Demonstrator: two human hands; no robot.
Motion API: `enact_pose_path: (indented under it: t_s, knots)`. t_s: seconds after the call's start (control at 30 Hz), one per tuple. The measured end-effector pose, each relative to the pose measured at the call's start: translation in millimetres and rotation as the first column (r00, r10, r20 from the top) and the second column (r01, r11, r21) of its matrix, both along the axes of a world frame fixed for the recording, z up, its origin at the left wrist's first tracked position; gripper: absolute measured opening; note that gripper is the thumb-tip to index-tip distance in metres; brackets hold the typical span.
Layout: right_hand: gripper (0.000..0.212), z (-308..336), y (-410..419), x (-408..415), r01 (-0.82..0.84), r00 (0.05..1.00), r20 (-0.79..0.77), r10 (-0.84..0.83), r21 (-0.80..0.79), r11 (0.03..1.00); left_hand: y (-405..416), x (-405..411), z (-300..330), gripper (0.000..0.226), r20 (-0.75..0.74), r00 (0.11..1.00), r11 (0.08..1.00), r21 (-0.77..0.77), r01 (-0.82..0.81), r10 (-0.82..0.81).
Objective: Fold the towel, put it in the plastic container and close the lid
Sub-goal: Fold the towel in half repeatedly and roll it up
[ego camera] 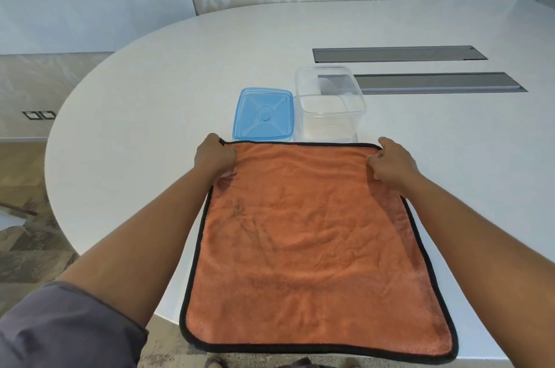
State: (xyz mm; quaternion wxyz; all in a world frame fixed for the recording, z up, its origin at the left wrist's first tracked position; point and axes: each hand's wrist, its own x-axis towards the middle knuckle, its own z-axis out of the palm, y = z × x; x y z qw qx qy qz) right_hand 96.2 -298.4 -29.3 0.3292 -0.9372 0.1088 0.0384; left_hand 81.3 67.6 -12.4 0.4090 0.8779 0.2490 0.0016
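Observation:
An orange towel (312, 241) with a black border lies spread flat on the white table (150, 97), its near edge hanging over the table's front. My left hand (214, 157) grips the towel's far left corner. My right hand (390, 162) grips its far right corner. Just beyond the towel's far edge stands a clear plastic container (330, 103), open and empty. Its blue lid (262, 113) lies flat on the table to the left of the container.
Two long grey cable hatches (399, 54) (438, 83) are set into the table behind and right of the container. The table's rounded edge curves away on the left, with patterned floor (27, 247) below. A patterned wall panel stands at the back.

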Motion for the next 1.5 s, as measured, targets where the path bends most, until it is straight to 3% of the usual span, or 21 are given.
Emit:
enact_pose_path:
  t_s: [0.2,0.3,0.53,0.73,0.83,0.93,1.13,1.2,1.3,1.37,1.43,1.5]
  knots:
    - [0.032,-0.6,0.5,5.9,0.045,0.999,-0.008,-0.045,0.016,0.999,2.0,2.7,0.4,0.022,0.017,0.998,0.994,-0.094,-0.054,0.055]
    - [0.012,0.3,2.3,4.9,0.053,0.999,-0.003,-0.053,0.037,0.998,0.5,-0.6,-2.7,0.009,0.071,0.995,0.995,-0.073,-0.063,0.068]
    - [0.008,2.0,6.8,-11.5,0.096,0.987,0.114,-0.117,0.172,0.980,0.4,-17.1,-14.5,0.006,0.289,0.956,0.998,0.034,-0.053,0.041]
    - [0.007,14.1,14.0,-23.7,0.113,0.977,0.127,-0.171,0.372,0.921,-1.8,-22.1,-5.0,0.014,0.337,0.939,0.997,-0.061,-0.044,0.062]
    - [0.007,21.6,15.3,-28.1,0.138,0.968,0.129,-0.217,0.451,0.882,-4.6,-23.7,0.4,0.013,0.315,0.948,0.977,-0.212,0.024,0.045]
    - [0.007,27.5,16.7,-32.1,0.145,0.959,0.109,-0.261,0.602,0.785,-10.8,-26.1,2.4,0.008,0.350,0.934,0.922,-0.381,0.072,0.072]
    - [0.013,39.1,17.6,-32.6,0.089,0.954,0.088,-0.286,0.829,0.552,-5.8,-18.3,11.7,0.011,0.415,0.887,0.706,-0.690,0.161,0.203]
    - [0.021,43.1,17.3,-34.2,0.104,0.944,0.065,-0.323,0.872,0.478,-2.0,-20.3,18.5,0.017,0.369,0.889,0.633,-0.765,0.124,0.272]
    - [0.031,41.3,14.5,-35.9,0.168,0.924,0.004,-0.382,0.893,0.417,1.2,-22.7,21.2,0.037,0.229,0.884,0.423,-0.905,0.039,0.408]
    - [0.026,37.6,14.5,-37.8,0.226,0.913,-0.047,-0.406,0.886,0.405,6.7,-25.0,20.6,0.032,0.154,0.898,0.339,-0.941,0.006,0.412]
    - [0.028,34.0,15.0,-38.7,0.294,0.895,-0.114,-0.432,0.878,0.377,13.8,-25.6,18.0,0.016,0.131,0.947,0.380,-0.925,0.010,0.292]
    - [0.053,31.8,14.4,-38.5,0.349,0.889,-0.189,-0.416,0.870,0.349,20.2,-28.0,14.7,0.016,0.098,0.988,0.498,-0.867,0.025,0.122]
